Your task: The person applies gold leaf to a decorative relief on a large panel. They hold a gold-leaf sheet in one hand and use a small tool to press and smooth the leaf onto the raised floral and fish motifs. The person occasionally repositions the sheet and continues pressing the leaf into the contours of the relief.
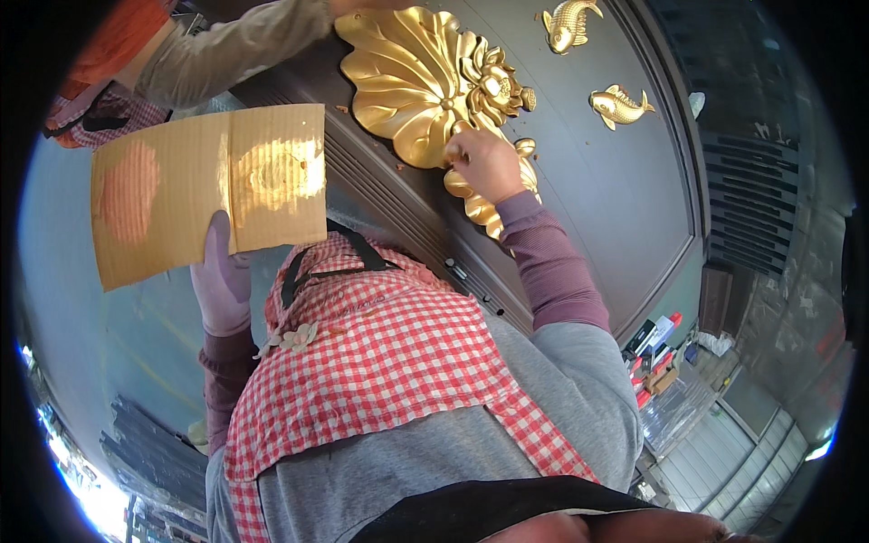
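Note:
My left hand [224, 276], in a pale glove, grips the lower edge of a piece of corrugated cardboard [195, 190]. The cardboard bears a shiny gold smear and a reddish patch. Over a dark brown panel [588, 199], my right hand [489, 163] is closed with its fingertips pinched together. Whatever they pinch is too small or hidden to name. These fingertips are at the lower edge of a large gold leaf relief [398, 81], close to a gold lotus flower [496, 81]. Part of the smaller gold leaf [475, 208] lies under my right wrist.
Two gold fish reliefs [620, 107] sit further right on the panel. Another person's sleeved arm [240, 54] reaches across at the upper left, toward the large leaf. Several small boxes and tools [656, 353] stand beyond the panel's right side. A ribbed border runs along its near edge.

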{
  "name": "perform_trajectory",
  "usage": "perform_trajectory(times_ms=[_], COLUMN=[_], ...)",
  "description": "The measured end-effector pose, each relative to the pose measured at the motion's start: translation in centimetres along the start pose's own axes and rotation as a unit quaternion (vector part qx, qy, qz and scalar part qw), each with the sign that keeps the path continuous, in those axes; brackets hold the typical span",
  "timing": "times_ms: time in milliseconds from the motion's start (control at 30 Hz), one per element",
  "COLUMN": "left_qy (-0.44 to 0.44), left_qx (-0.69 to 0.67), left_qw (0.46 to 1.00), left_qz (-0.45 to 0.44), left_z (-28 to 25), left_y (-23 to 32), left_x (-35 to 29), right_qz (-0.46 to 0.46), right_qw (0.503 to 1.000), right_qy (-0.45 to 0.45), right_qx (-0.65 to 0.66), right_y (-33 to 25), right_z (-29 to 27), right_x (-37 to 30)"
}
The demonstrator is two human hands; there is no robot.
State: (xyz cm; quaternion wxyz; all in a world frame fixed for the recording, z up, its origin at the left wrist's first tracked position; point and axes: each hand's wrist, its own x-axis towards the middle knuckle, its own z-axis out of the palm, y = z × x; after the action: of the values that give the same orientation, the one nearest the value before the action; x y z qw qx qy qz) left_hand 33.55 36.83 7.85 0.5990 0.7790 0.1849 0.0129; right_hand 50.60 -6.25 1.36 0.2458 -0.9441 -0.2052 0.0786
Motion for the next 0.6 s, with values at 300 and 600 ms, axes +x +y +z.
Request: perform_trajectory(times_ms=[300,600], left_qy=[0.005,0.034], left_qx=[-0.082,0.056], left_qw=[0.996,0.995], left_qz=[-0.036,0.069], left_z=[0.6,0.8], left_y=[1.4,0.8], left_x=[0.1,0.1], right_qz=[0.087,0.179], right_qw=[0.996,0.948], right_qy=[-0.002,0.084], right_qx=[-0.010,0.249], right_y=[-0.4,0.9], right_z=[-0.6,-0.6], right_x=[-0.8,-1.4])
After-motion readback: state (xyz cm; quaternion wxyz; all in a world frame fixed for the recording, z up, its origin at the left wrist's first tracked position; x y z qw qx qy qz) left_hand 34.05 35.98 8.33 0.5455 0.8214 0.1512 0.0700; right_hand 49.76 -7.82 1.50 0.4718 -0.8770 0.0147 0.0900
